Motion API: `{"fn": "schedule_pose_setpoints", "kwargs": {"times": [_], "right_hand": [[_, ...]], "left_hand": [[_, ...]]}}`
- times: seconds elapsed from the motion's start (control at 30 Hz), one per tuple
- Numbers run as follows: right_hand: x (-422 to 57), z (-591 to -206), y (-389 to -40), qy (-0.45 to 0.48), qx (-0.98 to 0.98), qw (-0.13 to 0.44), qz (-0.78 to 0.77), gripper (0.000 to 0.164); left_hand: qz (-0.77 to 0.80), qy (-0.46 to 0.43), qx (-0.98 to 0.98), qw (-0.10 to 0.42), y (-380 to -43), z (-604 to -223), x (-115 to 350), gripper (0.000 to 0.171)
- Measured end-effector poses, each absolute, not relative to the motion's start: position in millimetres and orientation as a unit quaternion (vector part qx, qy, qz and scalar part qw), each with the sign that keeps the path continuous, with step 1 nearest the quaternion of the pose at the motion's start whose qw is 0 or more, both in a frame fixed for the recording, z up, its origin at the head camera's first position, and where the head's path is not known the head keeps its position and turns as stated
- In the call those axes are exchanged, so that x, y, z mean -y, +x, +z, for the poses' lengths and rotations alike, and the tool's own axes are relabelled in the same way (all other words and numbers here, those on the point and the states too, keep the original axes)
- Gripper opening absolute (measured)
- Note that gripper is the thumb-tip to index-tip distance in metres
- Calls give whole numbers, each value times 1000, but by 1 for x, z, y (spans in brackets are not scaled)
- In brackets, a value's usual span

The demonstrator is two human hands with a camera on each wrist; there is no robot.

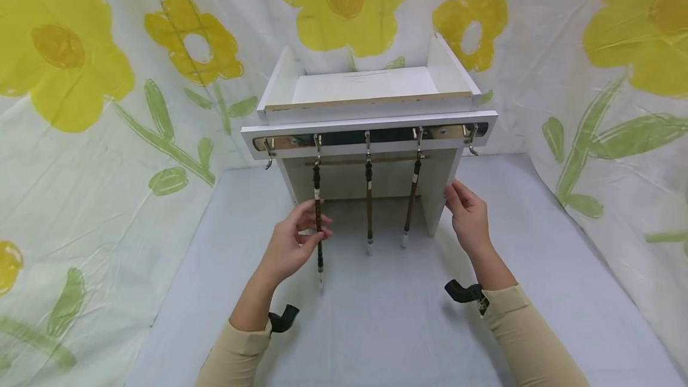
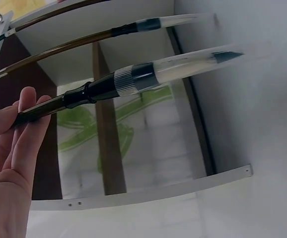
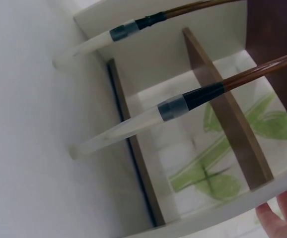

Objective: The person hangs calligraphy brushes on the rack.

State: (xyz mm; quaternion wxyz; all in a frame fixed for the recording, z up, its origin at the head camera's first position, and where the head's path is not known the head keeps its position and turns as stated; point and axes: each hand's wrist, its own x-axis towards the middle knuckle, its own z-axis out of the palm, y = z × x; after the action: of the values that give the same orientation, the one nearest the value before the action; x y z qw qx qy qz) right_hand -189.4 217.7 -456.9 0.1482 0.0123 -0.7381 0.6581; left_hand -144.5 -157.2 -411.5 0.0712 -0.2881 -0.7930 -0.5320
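A dark-handled calligraphy brush (image 1: 318,214) with a clear cap over its tip hangs from the second hook of a white shelf unit (image 1: 371,117). My left hand (image 1: 292,243) pinches its handle between thumb and fingers; in the left wrist view the capped, dark-tipped end (image 2: 183,67) points away from the hand. Two more capped brushes hang to the right, a middle brush (image 1: 369,202) and a right brush (image 1: 412,202). My right hand (image 1: 470,217) touches the outer side of the unit's right panel (image 1: 438,196); its fingertips (image 3: 268,216) show beside the panel edge in the right wrist view.
A metal rail along the unit's front carries several hooks; the leftmost hook (image 1: 269,153) and rightmost hook (image 1: 472,139) bear nothing. An open-topped white compartment (image 1: 365,83) sits above. A flower-printed curtain (image 1: 177,100) surrounds the pale table (image 1: 387,327).
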Motion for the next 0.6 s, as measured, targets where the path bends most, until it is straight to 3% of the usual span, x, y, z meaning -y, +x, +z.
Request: {"fn": "schedule_pose_setpoints", "kwargs": {"times": [0.37, 0.6], "right_hand": [[-227, -458, -180, 23, 756, 139, 639, 52], [-250, -459, -169, 34, 790, 151, 593, 43]], "left_hand": [[-530, -261, 805, 41, -155, -432, 161, 63], [-430, -255, 860, 101, -155, -444, 187, 58]]}}
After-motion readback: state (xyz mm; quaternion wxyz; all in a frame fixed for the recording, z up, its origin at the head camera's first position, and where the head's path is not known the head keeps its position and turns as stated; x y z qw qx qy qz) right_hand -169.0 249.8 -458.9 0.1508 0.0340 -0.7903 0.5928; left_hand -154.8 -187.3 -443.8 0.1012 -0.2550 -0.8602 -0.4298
